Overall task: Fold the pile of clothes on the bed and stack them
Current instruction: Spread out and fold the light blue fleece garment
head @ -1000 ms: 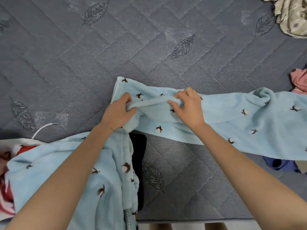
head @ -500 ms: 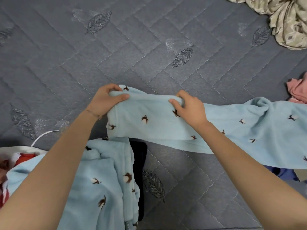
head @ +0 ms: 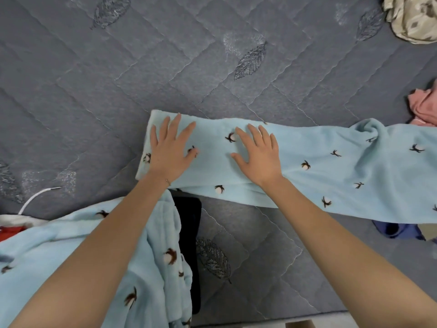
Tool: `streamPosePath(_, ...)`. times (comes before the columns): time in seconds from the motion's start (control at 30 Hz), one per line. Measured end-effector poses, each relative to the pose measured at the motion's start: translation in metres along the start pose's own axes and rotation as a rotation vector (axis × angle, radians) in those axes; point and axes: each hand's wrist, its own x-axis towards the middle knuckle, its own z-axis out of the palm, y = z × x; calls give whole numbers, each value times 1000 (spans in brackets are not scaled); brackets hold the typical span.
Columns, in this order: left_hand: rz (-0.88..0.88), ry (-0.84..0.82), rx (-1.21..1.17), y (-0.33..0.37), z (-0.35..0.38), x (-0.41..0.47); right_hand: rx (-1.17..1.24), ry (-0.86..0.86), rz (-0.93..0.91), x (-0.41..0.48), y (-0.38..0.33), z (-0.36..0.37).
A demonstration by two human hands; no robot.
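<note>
A light blue fleece garment (head: pixel 331 166) with small dark and white cotton-boll prints lies stretched across the grey quilted bed (head: pixel 118 79), its left end folded flat. My left hand (head: pixel 169 150) presses flat on that left end, fingers spread. A little to the right, my right hand (head: pixel 256 153) also lies flat on the cloth with straight fingers. The garment's right part is bunched and wrinkled. A matching blue fleece piece (head: pixel 153 256) lies near the bed's front edge under my left forearm.
A black item (head: pixel 189 233) lies beside the matching fleece piece. A beige patterned cloth (head: pixel 413 17) sits at the far right corner, a pink garment (head: pixel 423 107) at the right edge, a dark blue one (head: pixel 397 229) below the fleece. Red and white fabric (head: pixel 9 230) with a white cord (head: pixel 35 197) lies left.
Both hands let go of the garment's folded left end, which they had been holding up, and now press flat on it on the bed.
</note>
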Motion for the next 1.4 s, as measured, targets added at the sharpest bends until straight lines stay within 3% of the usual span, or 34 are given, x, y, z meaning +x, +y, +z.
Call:
streamPosePath(0.33, 261, -59, 58, 118, 50, -20, -10, -15, 196, -86, 96, -23)
streamPosePath(0.67, 610, 91, -9, 223, 109, -22, 71, 36, 229, -134, 214, -27)
streamPosePath(0.87, 540, 26, 100, 228, 141, -34, 103, -55, 108, -152, 236, 0)
streamPosePath(0.97, 546, 126, -9, 231, 143, -36, 104, 31, 61, -153, 244, 8)
streamPosePath(1.2, 569, 99, -236, 240, 137, -77, 244, 257, -7, -166, 248, 7)
streamPosePath(1.4, 531, -45, -203, 243, 143, -100, 203, 183, 0, -196, 249, 17)
